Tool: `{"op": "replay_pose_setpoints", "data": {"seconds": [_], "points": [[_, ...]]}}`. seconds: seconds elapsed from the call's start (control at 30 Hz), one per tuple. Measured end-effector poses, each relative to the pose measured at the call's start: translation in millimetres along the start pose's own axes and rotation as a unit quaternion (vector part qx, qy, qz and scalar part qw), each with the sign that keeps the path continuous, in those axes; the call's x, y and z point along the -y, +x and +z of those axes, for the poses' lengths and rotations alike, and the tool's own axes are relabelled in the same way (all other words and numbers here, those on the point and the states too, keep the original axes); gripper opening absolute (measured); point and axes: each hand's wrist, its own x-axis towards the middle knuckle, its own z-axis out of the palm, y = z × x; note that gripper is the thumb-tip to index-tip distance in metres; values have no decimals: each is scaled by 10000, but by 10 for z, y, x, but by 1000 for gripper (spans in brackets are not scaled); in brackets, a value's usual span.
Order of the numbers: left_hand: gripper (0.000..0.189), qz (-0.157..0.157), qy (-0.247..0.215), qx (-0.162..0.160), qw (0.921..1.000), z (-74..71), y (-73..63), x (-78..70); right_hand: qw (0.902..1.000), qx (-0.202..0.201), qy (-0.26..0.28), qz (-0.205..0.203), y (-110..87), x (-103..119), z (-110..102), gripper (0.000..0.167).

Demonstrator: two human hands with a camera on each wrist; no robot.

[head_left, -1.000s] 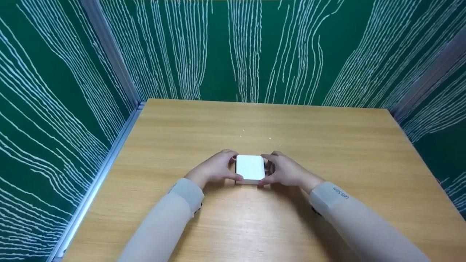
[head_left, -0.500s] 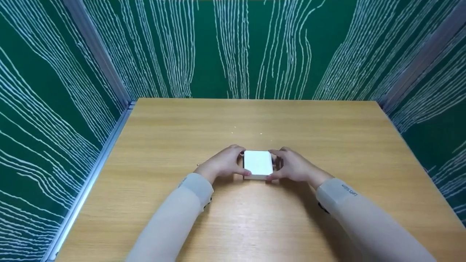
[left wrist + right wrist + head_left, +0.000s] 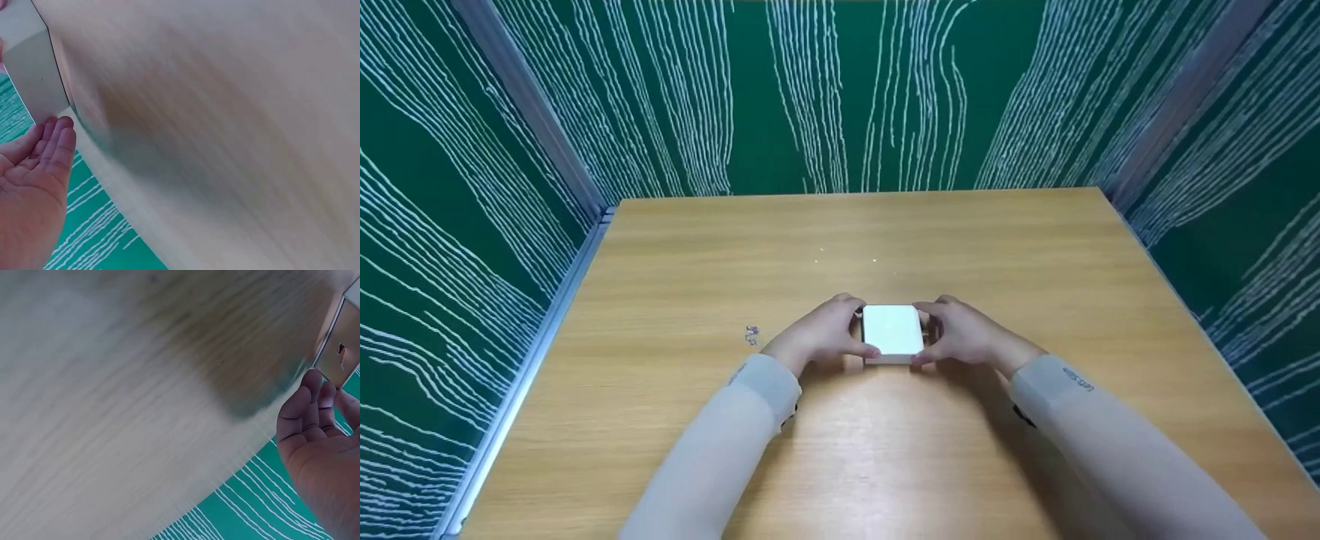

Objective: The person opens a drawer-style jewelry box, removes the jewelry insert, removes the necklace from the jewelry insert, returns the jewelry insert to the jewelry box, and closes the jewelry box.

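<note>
A small white square box [image 3: 892,328] sits low over the wooden table, between the two hands. The left hand [image 3: 829,330] grips its left side, thumb at the near corner and fingers around the far one. Opposite it, the right hand [image 3: 960,334] holds the right side in the same way. In the left wrist view, the left hand's fingertips [image 3: 66,124] meet the lower end of the box's side wall [image 3: 36,73]. The right wrist view has the right hand [image 3: 315,439] at a corner of the box [image 3: 334,363], whose glossy side bears a small dark mark.
Small clear pieces [image 3: 751,334] lie on the wooden table [image 3: 675,270] left of the left wrist. Several tiny pale specks lie beyond the box. Green walls [image 3: 780,97] with white wavy lines enclose the back and sides.
Both hands have moved right across the table with the box between them. The clear pieces beside the left wrist have come into sight. The head view has shifted slightly.
</note>
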Motion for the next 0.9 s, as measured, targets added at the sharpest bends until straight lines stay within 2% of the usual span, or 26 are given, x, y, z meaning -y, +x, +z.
{"op": "replay_pose_setpoints", "data": {"seconds": [0.23, 0.43, 0.6, 0.67, 0.8, 0.9], "points": [[103, 6, 163, 1, 9999, 3, 29, -30, 9997, 157, -124, 119, 17, -32, -54, 109], [99, 151, 699, -22, 9974, 11, 43, -84, 9991, 233, -286, 191, -2, -54, -98, 111], [96, 339, 1189, -95, 9923, 4, 45, -100, 9990, 285, -343, 73, -30, -41, -129, 111], [101, 372, 1382, -133, 9896, -5, 45, -89, 9987, 344, -364, 72, -40, -43, -138, 118], [120, 234, 1523, -254, 9877, -52, 4, -25, 9984, 459, -256, 200, -90, -96, -172, 135], [125, 109, 1584, -456, 9863, -108, -65, 76, 9989, 412, -17, 228, -169, -221, -237, 131]]}}
